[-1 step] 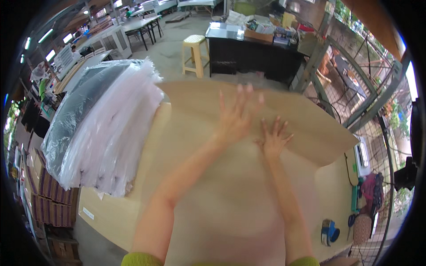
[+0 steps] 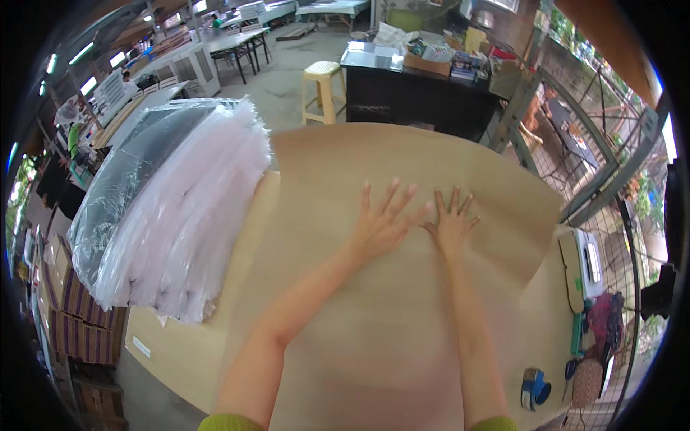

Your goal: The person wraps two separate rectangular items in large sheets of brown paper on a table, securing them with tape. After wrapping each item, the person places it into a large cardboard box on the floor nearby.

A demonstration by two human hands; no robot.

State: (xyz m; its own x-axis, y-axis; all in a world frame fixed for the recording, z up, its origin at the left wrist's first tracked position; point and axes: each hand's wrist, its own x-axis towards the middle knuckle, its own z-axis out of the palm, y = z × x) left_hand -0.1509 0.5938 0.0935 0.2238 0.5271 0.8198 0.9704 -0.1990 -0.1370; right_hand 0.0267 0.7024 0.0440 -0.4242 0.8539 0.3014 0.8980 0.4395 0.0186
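Note:
A large sheet of brown kraft paper [image 2: 345, 309] covers most of the table in front of me, its far right corner curving up and creased. My left hand [image 2: 382, 221] lies over the middle of the sheet with its fingers spread. Just to its right, my right hand [image 2: 452, 224] is also spread on the paper, fingers pointing away from me. Neither hand grips anything. Left of the paper lies a pile of clear plastic-wrapped bundles [image 2: 183, 208], pale pinkish-white inside, with a darker grey-green one [image 2: 129, 187] at its left.
On the table's right side sit a blue tape dispenser [image 2: 533, 388], scissors [image 2: 570, 371] and a purple plastic bag [image 2: 604, 321]. A yellow stool [image 2: 323, 92] and black desk [image 2: 420, 97] stand beyond. Striped cardboard boxes [image 2: 83, 334] are stacked at lower left; a metal frame [image 2: 611, 172] rises at right.
My left hand has come slightly nearer to me and lower over the paper. The right hand has shifted little. The paper's far right part has changed shape, its corner drawn in.

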